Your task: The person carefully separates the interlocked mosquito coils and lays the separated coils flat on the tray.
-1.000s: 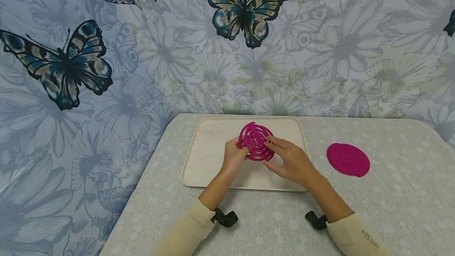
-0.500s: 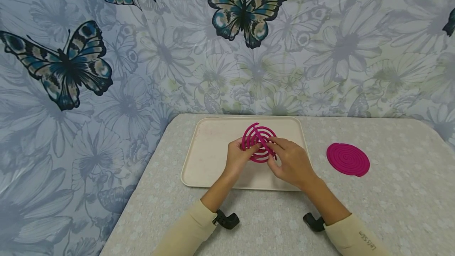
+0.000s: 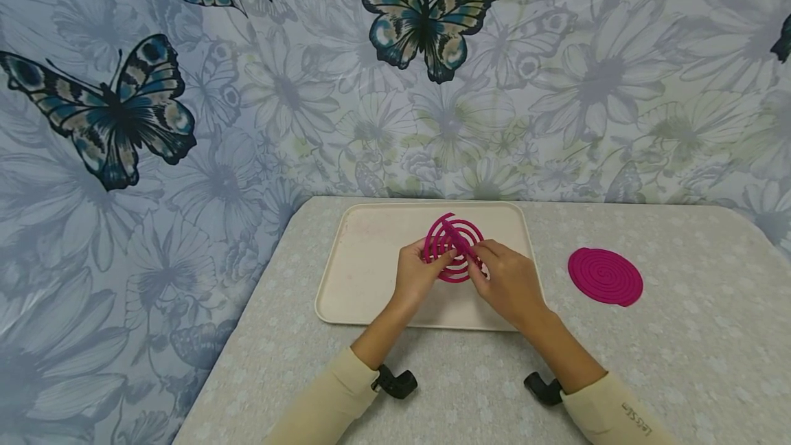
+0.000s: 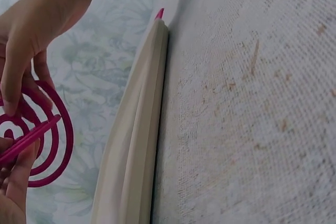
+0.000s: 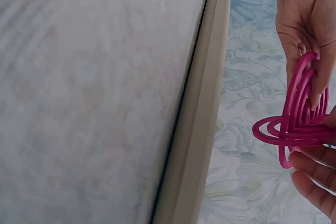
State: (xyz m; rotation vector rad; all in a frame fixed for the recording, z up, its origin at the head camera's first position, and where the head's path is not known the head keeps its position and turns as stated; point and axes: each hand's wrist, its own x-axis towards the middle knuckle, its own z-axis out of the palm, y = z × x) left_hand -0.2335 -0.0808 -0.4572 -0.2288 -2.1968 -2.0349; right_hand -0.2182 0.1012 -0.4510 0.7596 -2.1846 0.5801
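Two magenta spiral coils cross each other above the tray, held between both hands. One coil (image 3: 456,233) shows nearly edge-on in the head view, passing across the ringed face of the other. My left hand (image 3: 413,272) grips the ringed coil at its left side, thumb in front. My right hand (image 3: 508,279) pinches the edge-on coil near its lower right end. In the right wrist view the crossed rings (image 5: 270,139) interlace at a steep angle. Curved rings (image 4: 70,142) also show in the left wrist view, where fingers partly hide their middle.
Below the hands lies a cream rectangular tray (image 3: 364,273) with a raised rim. To its right, a flat magenta spiral disc (image 3: 605,277) rests on the patterned tablecloth (image 3: 686,321). A butterfly-print curtain (image 3: 432,129) hangs behind the table.
One coil, earlier facing the camera with the other, has turned edge-on across it. The right hand has closed to a pinch on it; both hands have shifted slightly.
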